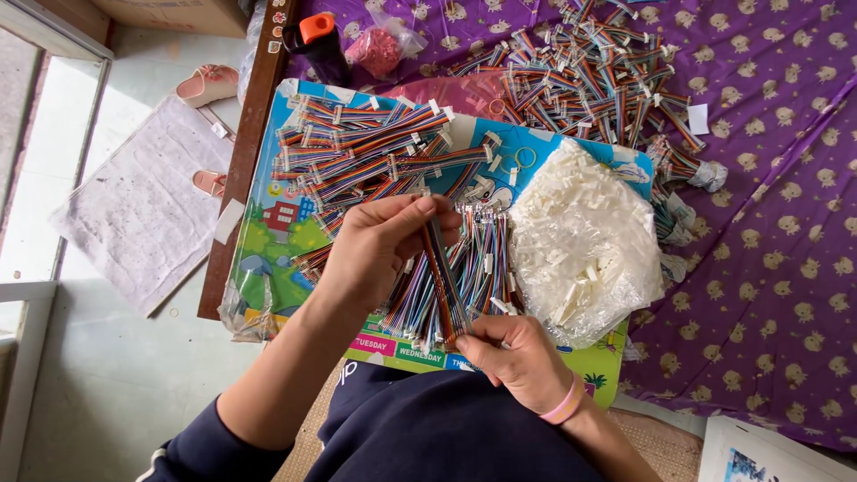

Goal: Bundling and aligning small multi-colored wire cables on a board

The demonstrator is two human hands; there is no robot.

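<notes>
Colourful board (268, 234): ribbon cable (444, 272) between hands

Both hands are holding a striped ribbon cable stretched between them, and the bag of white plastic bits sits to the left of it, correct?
Not quite. In the head view the bag of white plastic bits lies right of the ribbon cable. The left hand and right hand do hold the cable between them.

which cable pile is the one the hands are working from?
The loose pile on the colourful board, directly under both hands. The left hand and right hand stretch one ribbon cable above it; other piles lie farther away.
</notes>
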